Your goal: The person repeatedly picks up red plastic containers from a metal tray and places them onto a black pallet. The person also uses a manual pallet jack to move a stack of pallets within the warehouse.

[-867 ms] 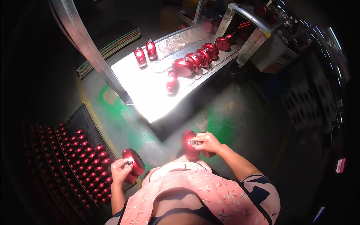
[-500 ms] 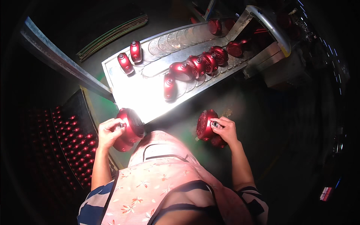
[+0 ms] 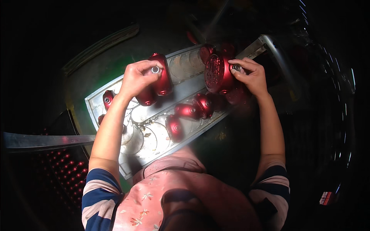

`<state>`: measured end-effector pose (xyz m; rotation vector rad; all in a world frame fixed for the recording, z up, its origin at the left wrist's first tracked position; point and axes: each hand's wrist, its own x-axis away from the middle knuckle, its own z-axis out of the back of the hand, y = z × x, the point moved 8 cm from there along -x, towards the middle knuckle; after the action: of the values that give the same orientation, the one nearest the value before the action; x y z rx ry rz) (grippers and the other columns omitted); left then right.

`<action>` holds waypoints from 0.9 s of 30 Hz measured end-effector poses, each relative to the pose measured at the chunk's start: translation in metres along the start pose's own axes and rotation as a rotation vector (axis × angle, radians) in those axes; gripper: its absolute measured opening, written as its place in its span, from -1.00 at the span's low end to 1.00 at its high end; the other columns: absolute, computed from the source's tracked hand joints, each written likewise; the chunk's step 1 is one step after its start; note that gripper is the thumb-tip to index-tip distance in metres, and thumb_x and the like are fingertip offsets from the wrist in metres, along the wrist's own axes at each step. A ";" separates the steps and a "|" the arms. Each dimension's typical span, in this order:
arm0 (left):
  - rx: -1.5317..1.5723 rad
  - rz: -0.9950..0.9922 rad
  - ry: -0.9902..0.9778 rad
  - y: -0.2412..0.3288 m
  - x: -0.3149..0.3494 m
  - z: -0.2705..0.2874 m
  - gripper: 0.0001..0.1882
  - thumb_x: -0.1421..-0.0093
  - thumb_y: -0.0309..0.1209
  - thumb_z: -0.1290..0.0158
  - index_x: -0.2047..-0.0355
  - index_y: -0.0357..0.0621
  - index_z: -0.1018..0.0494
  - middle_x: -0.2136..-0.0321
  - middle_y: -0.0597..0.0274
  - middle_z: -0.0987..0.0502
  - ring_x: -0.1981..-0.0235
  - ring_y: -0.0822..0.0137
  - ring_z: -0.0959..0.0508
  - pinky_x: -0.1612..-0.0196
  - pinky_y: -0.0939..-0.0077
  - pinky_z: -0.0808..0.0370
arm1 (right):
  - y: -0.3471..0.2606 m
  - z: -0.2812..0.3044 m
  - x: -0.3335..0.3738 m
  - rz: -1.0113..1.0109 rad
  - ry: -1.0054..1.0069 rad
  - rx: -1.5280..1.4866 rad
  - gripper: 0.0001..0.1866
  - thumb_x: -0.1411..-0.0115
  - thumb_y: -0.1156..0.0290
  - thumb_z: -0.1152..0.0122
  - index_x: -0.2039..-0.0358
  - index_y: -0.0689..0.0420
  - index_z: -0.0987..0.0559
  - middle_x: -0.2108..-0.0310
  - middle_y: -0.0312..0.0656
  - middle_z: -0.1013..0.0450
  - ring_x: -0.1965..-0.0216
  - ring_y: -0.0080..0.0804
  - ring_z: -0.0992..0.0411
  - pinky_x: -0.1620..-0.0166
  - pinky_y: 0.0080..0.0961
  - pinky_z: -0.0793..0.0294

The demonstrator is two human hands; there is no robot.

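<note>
My left hand (image 3: pixel 138 78) is closed around the silver neck of a glossy red rounded housing (image 3: pixel 165 79), over the far side of the metal tray (image 3: pixel 185 86). Just below that hand another red piece (image 3: pixel 145 97) shows; whether it is held too I cannot tell. My right hand (image 3: pixel 252 76) pinches the neck of a second red housing (image 3: pixel 219 74), whose patterned disc-like face turns left. Under it a darker red piece (image 3: pixel 237 95) is partly hidden. Several more housings, among them one upright piece (image 3: pixel 175 128), stand on the tray nearer me.
A metal rail (image 3: pixel 50 141) reaches the tray's left side. At the far right stands a curved metal frame (image 3: pixel 279 57). Many small red pieces (image 3: pixel 69 169) lie in rows at the lower left. Stacked flat strips (image 3: pixel 102 48) lie beyond the tray.
Both hands have moved up and away from my body, carrying their red housings from the near side to over the tray. The view has shifted, bringing the tray closer.
</note>
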<state>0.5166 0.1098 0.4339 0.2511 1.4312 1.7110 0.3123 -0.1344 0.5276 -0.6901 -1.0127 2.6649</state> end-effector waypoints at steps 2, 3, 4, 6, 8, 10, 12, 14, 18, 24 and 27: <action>-0.012 0.033 0.013 -0.040 -0.024 -0.008 -0.76 0.03 -0.53 -0.18 0.29 -0.21 -0.60 0.57 0.38 -0.36 0.56 0.56 -0.27 0.46 0.61 -0.25 | 0.034 -0.053 -0.048 0.005 -0.110 -0.040 -0.70 0.03 0.57 -0.33 0.22 0.11 -0.70 0.57 -0.41 -0.31 0.52 -0.70 -0.23 0.43 -0.71 -0.23; -0.004 0.082 0.000 -0.063 -0.032 -0.014 -0.75 0.03 -0.53 -0.17 0.28 -0.22 -0.60 0.57 0.39 -0.35 0.55 0.57 -0.27 0.45 0.62 -0.25 | 0.053 -0.083 -0.066 0.025 -0.152 -0.053 -0.70 0.04 0.55 -0.33 0.21 0.10 -0.70 0.57 -0.39 -0.32 0.53 -0.68 -0.25 0.43 -0.68 -0.25; 0.031 0.153 -0.020 -0.088 -0.038 -0.021 -0.75 0.03 -0.55 -0.16 0.27 -0.22 -0.60 0.57 0.40 -0.34 0.55 0.59 -0.28 0.44 0.64 -0.25 | 0.073 -0.113 -0.083 0.034 -0.187 -0.063 -0.69 0.04 0.53 -0.33 0.21 0.09 -0.70 0.57 -0.38 -0.33 0.53 -0.66 -0.26 0.44 -0.66 -0.28; 0.008 0.233 -0.042 -0.133 -0.043 -0.028 -0.75 0.02 -0.56 -0.15 0.27 -0.23 -0.60 0.57 0.42 -0.32 0.54 0.60 -0.27 0.44 0.66 -0.25 | 0.110 -0.171 -0.104 0.016 -0.237 -0.105 -0.68 0.06 0.50 -0.36 0.20 0.09 -0.70 0.58 -0.40 -0.29 0.54 -0.68 -0.21 0.45 -0.67 -0.26; -0.028 0.351 -0.073 -0.173 -0.041 -0.036 -0.75 0.02 -0.56 -0.16 0.27 -0.21 -0.60 0.58 0.41 -0.33 0.55 0.59 -0.27 0.44 0.66 -0.27 | 0.135 -0.218 -0.116 0.131 -0.289 -0.070 -0.69 0.06 0.48 -0.37 0.22 0.12 -0.69 0.58 -0.34 -0.30 0.56 -0.64 -0.22 0.45 -0.65 -0.29; -0.093 0.426 -0.081 -0.204 -0.036 -0.035 -0.73 0.03 -0.55 -0.16 0.25 -0.19 -0.61 0.58 0.40 -0.35 0.56 0.59 -0.29 0.44 0.64 -0.30 | 0.165 -0.265 -0.123 0.055 -0.370 -0.153 -0.69 0.05 0.46 -0.38 0.22 0.13 -0.68 0.52 -0.25 -0.40 0.55 -0.57 -0.31 0.42 -0.61 -0.35; -0.161 0.506 -0.086 -0.225 -0.028 -0.032 -0.71 0.03 -0.54 -0.17 0.23 -0.17 -0.62 0.60 0.40 -0.35 0.57 0.59 -0.30 0.44 0.64 -0.32 | 0.182 -0.302 -0.123 -0.001 -0.451 -0.239 -0.68 0.06 0.45 -0.38 0.21 0.13 -0.68 0.49 -0.21 -0.44 0.52 -0.53 -0.37 0.39 -0.58 -0.38; -0.202 0.580 -0.076 -0.238 -0.020 -0.030 -0.69 0.03 -0.53 -0.18 0.21 -0.14 -0.62 0.62 0.36 -0.38 0.58 0.55 -0.34 0.44 0.60 -0.35 | 0.189 -0.315 -0.124 0.056 -0.482 -0.203 -0.65 0.04 0.41 -0.39 0.18 0.14 -0.67 0.47 -0.18 -0.47 0.47 -0.48 -0.43 0.36 -0.56 -0.41; -0.206 0.650 -0.047 -0.242 -0.001 -0.018 -0.60 0.01 -0.49 -0.20 0.09 -0.04 -0.61 0.65 0.35 -0.41 0.61 0.53 -0.37 0.45 0.58 -0.38 | 0.192 -0.308 -0.123 0.135 -0.429 -0.240 -0.65 0.00 0.43 -0.40 0.14 0.14 -0.66 0.52 -0.27 -0.42 0.51 -0.59 -0.35 0.40 -0.62 -0.36; -0.024 0.615 0.214 -0.187 0.039 0.024 -0.58 -0.10 -0.54 -0.16 -0.02 -0.13 -0.54 0.63 0.56 -0.29 0.56 0.69 -0.28 0.43 0.77 -0.25 | 0.198 -0.309 -0.141 -0.042 -0.231 -0.430 -0.67 -0.07 0.48 -0.39 0.10 0.10 -0.66 0.62 -0.47 -0.28 0.59 -0.75 -0.16 0.51 -0.73 -0.21; 0.129 0.593 0.277 -0.137 0.060 0.032 -0.62 -0.16 -0.58 -0.11 -0.02 -0.19 -0.53 0.60 0.60 -0.26 0.56 0.72 -0.22 0.46 0.81 -0.15 | 0.179 -0.314 -0.147 0.029 -0.240 -0.443 -0.56 -0.08 0.50 -0.36 -0.03 0.07 -0.59 0.50 -0.43 -0.37 0.50 -0.75 -0.24 0.42 -0.77 -0.28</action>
<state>0.5660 0.1700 0.3026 0.5727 1.7944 2.1927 0.5901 -0.1391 0.2534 -0.4629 -1.6995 2.6115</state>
